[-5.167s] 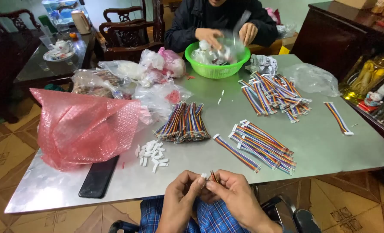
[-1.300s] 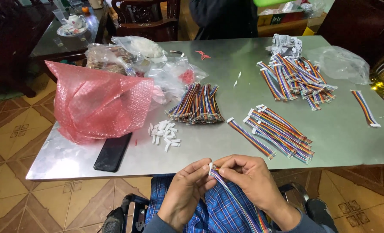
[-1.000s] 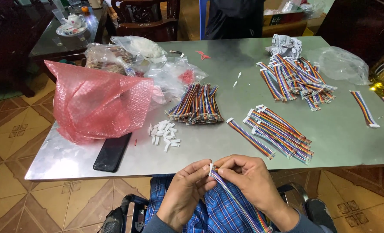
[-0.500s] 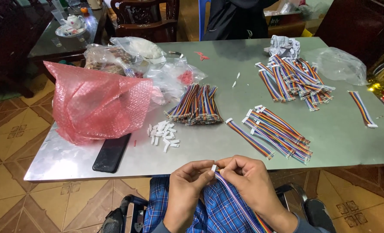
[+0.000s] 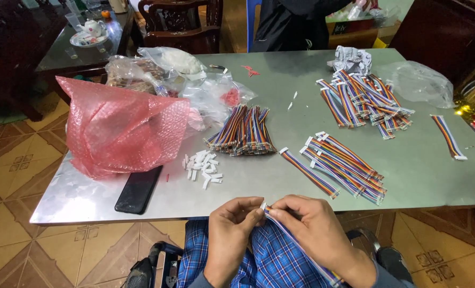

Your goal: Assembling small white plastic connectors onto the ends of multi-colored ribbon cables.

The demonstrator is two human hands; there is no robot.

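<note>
Just below the table's near edge, my left hand (image 5: 233,230) and my right hand (image 5: 313,229) meet fingertip to fingertip. Both pinch the end of a multicoloured ribbon cable (image 5: 296,239) with a small white connector (image 5: 263,206) at its tip. The cable trails down over my blue checked lap. A small heap of loose white connectors (image 5: 203,166) lies on the table ahead of my left hand. A bundle of ribbon cables (image 5: 243,130) sits behind it, and a row of cables with connectors (image 5: 344,166) lies ahead of my right hand.
On the metal table (image 5: 440,176): pink bubble wrap (image 5: 121,125), a black phone (image 5: 139,189), clear plastic bags (image 5: 211,96), another cable pile (image 5: 361,98), a single cable (image 5: 447,136). Another person in dark clothes (image 5: 296,24) is at the far side. Wooden chairs (image 5: 179,24) stand behind.
Both hands stay together on the cable end with small finger movements. The person opposite has shifted, and the green bowl seen earlier is out of view.
</note>
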